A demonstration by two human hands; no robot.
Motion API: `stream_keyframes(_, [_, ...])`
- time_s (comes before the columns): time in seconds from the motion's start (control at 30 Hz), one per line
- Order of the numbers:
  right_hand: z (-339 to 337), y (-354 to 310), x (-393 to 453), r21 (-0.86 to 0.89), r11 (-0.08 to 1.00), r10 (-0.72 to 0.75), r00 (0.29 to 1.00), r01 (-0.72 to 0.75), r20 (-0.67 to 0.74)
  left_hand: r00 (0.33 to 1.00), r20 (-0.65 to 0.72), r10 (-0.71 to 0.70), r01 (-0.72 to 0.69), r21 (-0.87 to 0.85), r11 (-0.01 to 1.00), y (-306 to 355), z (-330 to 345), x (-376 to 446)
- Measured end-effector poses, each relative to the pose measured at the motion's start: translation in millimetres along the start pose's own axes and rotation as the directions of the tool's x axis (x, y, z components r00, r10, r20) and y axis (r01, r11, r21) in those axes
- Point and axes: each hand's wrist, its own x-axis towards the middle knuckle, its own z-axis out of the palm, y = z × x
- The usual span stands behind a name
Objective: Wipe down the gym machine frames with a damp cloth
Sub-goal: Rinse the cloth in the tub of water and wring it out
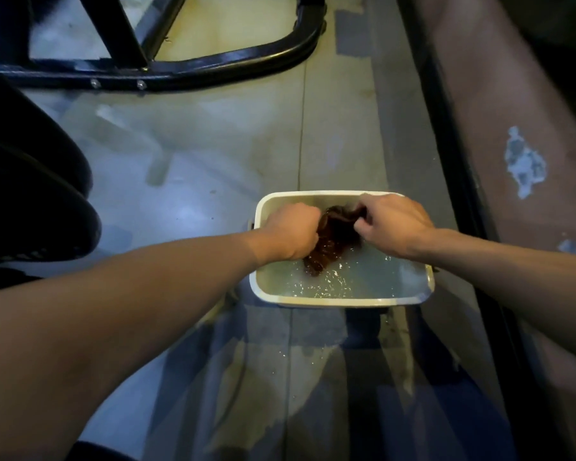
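Brown cloth (330, 242) — bunched, dripping, partly underwater in basin (343, 301).

Glossy grey floor (213, 154) — worn reddish strip (499, 128) with chipped paint along its right.

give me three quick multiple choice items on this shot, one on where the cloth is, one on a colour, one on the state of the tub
1. Where is the cloth?
A. draped on the black frame
B. held over the tub, its lower end in the water
C. flat on the floor

2. What colour is the cloth?
A. white
B. bright green
C. dark reddish brown

3. What state is the tub in?
A. holding water
B. dry and bare
C. tipped on its side

Key:
1 B, the left hand and right hand both grip it above the rippling water.
2 C, it shows dark reddish brown against the pale tub.
3 A, glinting water fills the upright tub.
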Motion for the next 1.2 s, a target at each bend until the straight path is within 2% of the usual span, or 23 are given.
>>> stream_keyframes(0.07, [12, 5, 1, -0.088, 0.994, -0.053, 0.99, 0.065, 0.132, 0.998, 0.066, 0.009, -0.017, 0.109, 0.994, 2, 7, -3])
stream_keyframes(0.13, [20, 6, 1, -0.133, 0.984, -0.075, 0.95, 0.12, 0.303, 0.988, 0.152, 0.013, -0.041, 0.185, 0.982, 6, 10, -6])
stream_keyframes(0.27, [27, 0, -8, -0.177, 0.965, -0.047, 0.791, 0.195, 0.611, 0.956, 0.292, 0.027, -0.123, 0.316, 0.941, 17, 15, -10])
stream_keyframes(0.37, [38, -5, -10, -0.22, 0.935, -0.032, 0.682, 0.279, 0.731, 0.94, 0.341, 0.019, -0.135, 0.321, 0.938, 21, 12, -9])
stream_keyframes(0.43, [45, -6, -9, -0.219, 0.932, -0.026, 0.657, 0.289, 0.754, 0.935, 0.355, 0.008, -0.129, 0.319, 0.939, 24, 4, -6])
stream_keyframes(0.5, [43, -8, -6, -0.185, 0.947, -0.047, 0.684, 0.263, 0.728, 0.945, 0.325, -0.011, -0.091, 0.299, 0.95, 24, -5, -4])
stream_keyframes(0.6, [24, -12, -4, -0.128, 0.975, -0.077, 0.818, 0.181, 0.57, 0.959, 0.278, -0.052, -0.02, 0.25, 0.968, 18, -15, -3])
stream_keyframes(0.7, [1, -8, 2, -0.069, 0.996, -0.023, 0.903, 0.058, 0.428, 0.959, 0.269, -0.094, 0.052, 0.158, 0.986, 13, -25, -3])
stream_keyframes(0.77, [-16, -3, 7, -0.013, 0.999, 0.044, 0.963, -0.042, 0.267, 0.956, 0.276, -0.104, 0.085, 0.083, 0.993, 10, -33, -3])
stream_keyframes(0.9, [-32, 3, 8, 0.208, 0.966, 0.149, 0.988, -0.152, 0.032, 0.942, 0.303, -0.144, 0.161, -0.034, 0.986, 9, -44, -4])
stream_keyframes(1.0, [-27, -3, 3, 0.14, 0.985, 0.118, 0.987, -0.103, -0.106, 0.963, 0.25, -0.098, 0.093, 0.032, 0.995, 12, -44, -7])
stream_keyframes(1.07, [-20, -6, 0, 0.074, 0.997, 0.038, 0.998, -0.034, -0.056, 0.98, 0.194, -0.046, 0.01, 0.182, 0.983, 15, -39, -12])
stream_keyframes(1.13, [-9, -5, -2, 0.002, 1.0, -0.022, 0.993, 0.022, 0.117, 0.98, 0.2, -0.003, -0.061, 0.314, 0.948, 17, -31, -18])
stream_keyframes(1.2, [0, -7, -5, -0.034, 0.998, -0.032, 0.939, 0.047, 0.341, 0.968, 0.25, -0.002, -0.094, 0.372, 0.924, 18, -20, -25])
